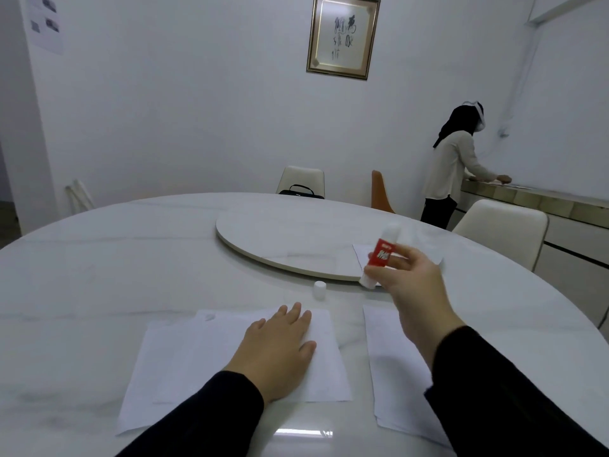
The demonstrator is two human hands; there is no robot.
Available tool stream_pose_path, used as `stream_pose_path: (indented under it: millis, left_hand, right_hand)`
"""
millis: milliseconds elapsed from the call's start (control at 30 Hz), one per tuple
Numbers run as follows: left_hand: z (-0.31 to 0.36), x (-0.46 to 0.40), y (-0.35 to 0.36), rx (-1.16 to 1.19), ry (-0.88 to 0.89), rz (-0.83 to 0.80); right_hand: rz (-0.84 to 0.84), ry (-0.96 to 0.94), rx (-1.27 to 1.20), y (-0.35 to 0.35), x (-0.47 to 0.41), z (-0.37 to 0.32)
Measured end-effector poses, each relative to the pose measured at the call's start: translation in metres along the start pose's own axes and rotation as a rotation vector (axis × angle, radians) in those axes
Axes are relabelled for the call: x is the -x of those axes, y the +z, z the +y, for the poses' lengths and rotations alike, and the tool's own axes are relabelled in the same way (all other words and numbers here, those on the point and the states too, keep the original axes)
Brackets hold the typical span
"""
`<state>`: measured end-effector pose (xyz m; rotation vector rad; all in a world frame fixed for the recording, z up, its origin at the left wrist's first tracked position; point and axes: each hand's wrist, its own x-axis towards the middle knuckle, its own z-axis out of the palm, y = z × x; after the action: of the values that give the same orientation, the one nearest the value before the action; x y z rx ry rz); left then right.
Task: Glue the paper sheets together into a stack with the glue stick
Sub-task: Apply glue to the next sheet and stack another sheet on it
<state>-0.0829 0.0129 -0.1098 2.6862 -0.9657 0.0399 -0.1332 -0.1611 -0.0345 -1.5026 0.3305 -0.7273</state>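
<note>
White paper sheets (184, 364) lie overlapped on the table in front of me. My left hand (280, 351) rests flat on their right part, fingers straight. A second pile of white sheets (395, 367) lies to the right, partly under my right forearm. My right hand (415, 291) is raised above the table and grips a red-and-white glue stick (382, 255), tilted and blurred. The stick's white cap (319, 289) stands on the table beyond the left sheets.
A round white marble table (99, 275) carries a turntable (280, 239) at its middle, with another paper (361, 255) by its rim. Chairs (504, 229) stand around. A person (454, 166) stands at a counter far right.
</note>
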Motion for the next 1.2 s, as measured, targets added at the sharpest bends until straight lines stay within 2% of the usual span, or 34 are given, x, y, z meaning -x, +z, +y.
stream_pose_path:
  millis: [133, 233, 467, 567, 633, 733, 800, 933, 1100, 1200]
  left_hand:
    - [0.003, 0.003, 0.001, 0.033, 0.044, -0.005]
    - [0.005, 0.002, 0.003, 0.036, 0.06, 0.003]
    - [0.0, 0.002, 0.003, 0.109, 0.049, 0.089]
    - [-0.001, 0.002, 0.003, 0.105, 0.046, 0.093]
    - [0.0, 0.001, 0.004, 0.107, 0.051, 0.1]
    - [0.008, 0.001, 0.005, 0.062, 0.093, 0.065]
    - [0.014, 0.002, 0.005, 0.017, 0.124, 0.061]
    - [0.017, 0.003, 0.001, 0.012, 0.102, 0.137]
    - [0.001, 0.007, -0.014, 0.176, -0.022, 0.323]
    - [-0.014, 0.01, -0.029, 0.492, -0.161, 0.387]
  right_hand:
    - [0.012, -0.042, 0.447, 0.022, -0.032, 0.038]
    - [-0.007, -0.073, 0.65, 0.034, -0.043, 0.058]
    - [-0.02, -0.082, 0.677, 0.039, -0.049, 0.064]
    - [0.031, -0.057, 0.636, 0.011, -0.052, 0.049]
    - [-0.12, 0.013, 0.892, -0.027, -0.054, 0.031]
    - [-0.496, 0.204, 1.417, -0.08, -0.044, 0.013]
    - [-0.566, 0.191, 1.526, -0.096, -0.035, 0.018]
    - [-0.393, 0.054, 1.311, -0.103, -0.026, 0.029]
    - [-0.252, -0.171, 1.62, -0.092, -0.016, 0.02]
    - [-0.237, -0.253, 1.587, -0.095, -0.017, -0.007]
